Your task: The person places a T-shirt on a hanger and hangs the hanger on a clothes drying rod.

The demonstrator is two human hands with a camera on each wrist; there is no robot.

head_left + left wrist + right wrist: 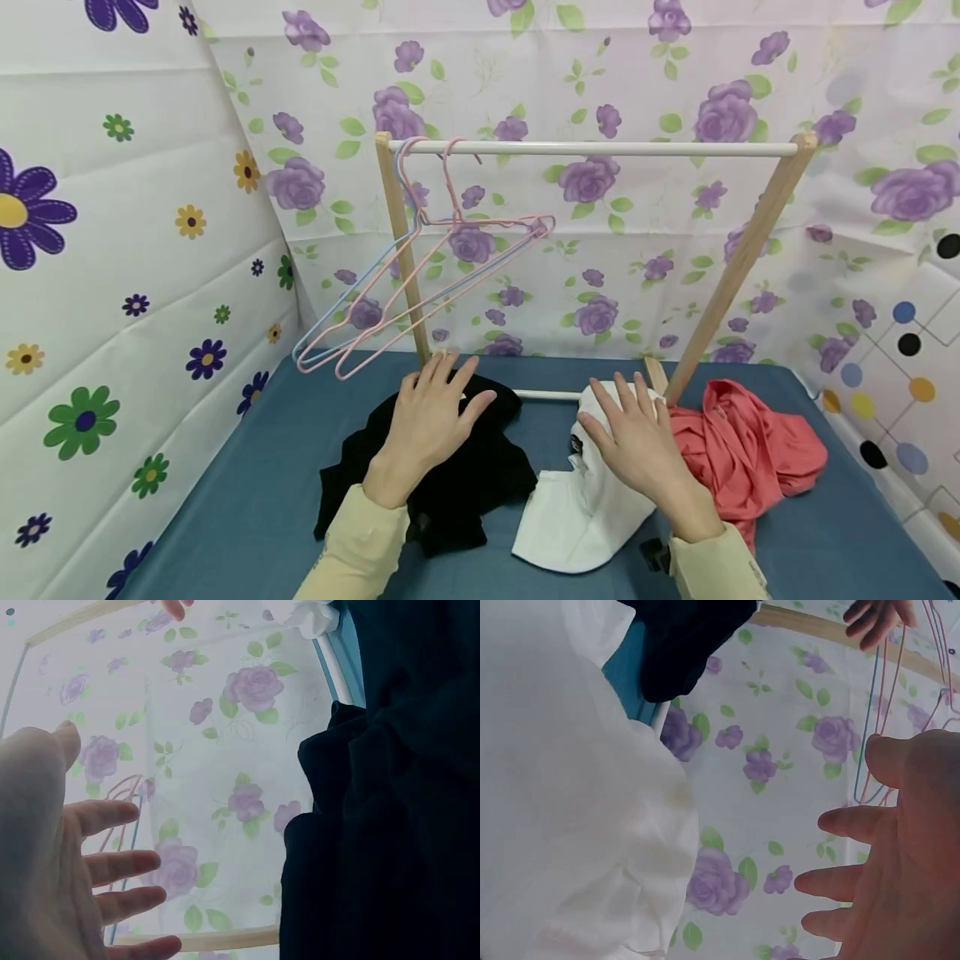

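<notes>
My left hand (427, 417) hovers palm down over a crumpled black garment (480, 475), fingers spread and holding nothing. In the left wrist view a gap shows between that hand (97, 862) and the dark cloth (382, 825). Over a bunched white garment (577, 517) is my right hand (637, 442), its fingers likewise spread and bare. The right wrist view shows it apart from the white cloth (577, 810). A coral-red garment (735, 450) lies heaped to the right of the white one. Pink and blue hangers (450, 221) hang at the rack's left end.
A wooden rack with a white top rail (600, 149) stands at the back of the blue-covered table (247, 500). Its right post (738, 275) leans beside the coral garment. A lower white bar (547, 395) runs behind the clothes. Flower-printed sheets (525, 67) surround the table.
</notes>
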